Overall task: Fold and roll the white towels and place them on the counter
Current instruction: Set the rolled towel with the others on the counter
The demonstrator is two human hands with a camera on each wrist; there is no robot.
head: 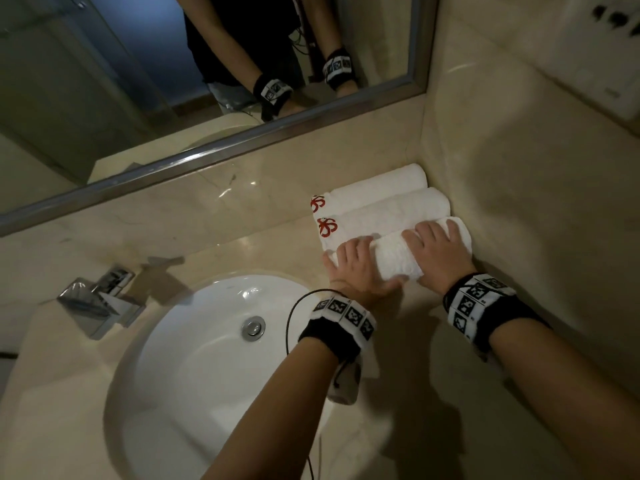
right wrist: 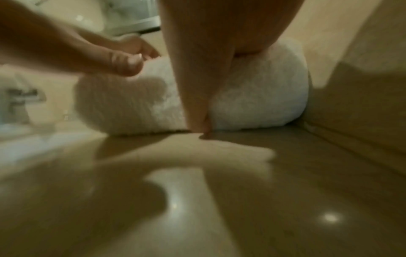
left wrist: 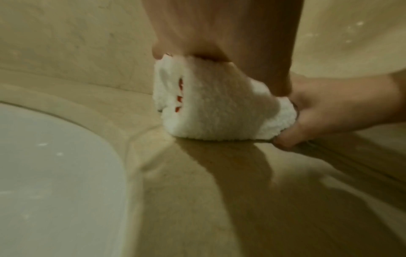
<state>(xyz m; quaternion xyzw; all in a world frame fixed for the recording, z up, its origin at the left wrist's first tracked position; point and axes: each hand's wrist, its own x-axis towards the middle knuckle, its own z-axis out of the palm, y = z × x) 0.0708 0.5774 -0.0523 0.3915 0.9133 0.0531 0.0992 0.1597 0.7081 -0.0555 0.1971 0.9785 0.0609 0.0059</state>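
Rolled towel (head: 398, 256) lies on the surface (head: 214, 216); left hand (head: 360, 268) grips its left end, right hand (head: 440, 251) its right.

Three white rolled towels lie side by side on the beige marble surface (head: 242, 216), touching, in its corner right of the sink (head: 194, 341). The far towel (head: 381, 188) and middle towel (head: 388, 213) show red flower emblems at their left ends. The near towel (head: 398, 258) is fluffy, with red marks at its end.

White towels (head: 381, 209) bear red flower emblems on a beige marble counter (head: 207, 216) beside a white sink (head: 194, 341).
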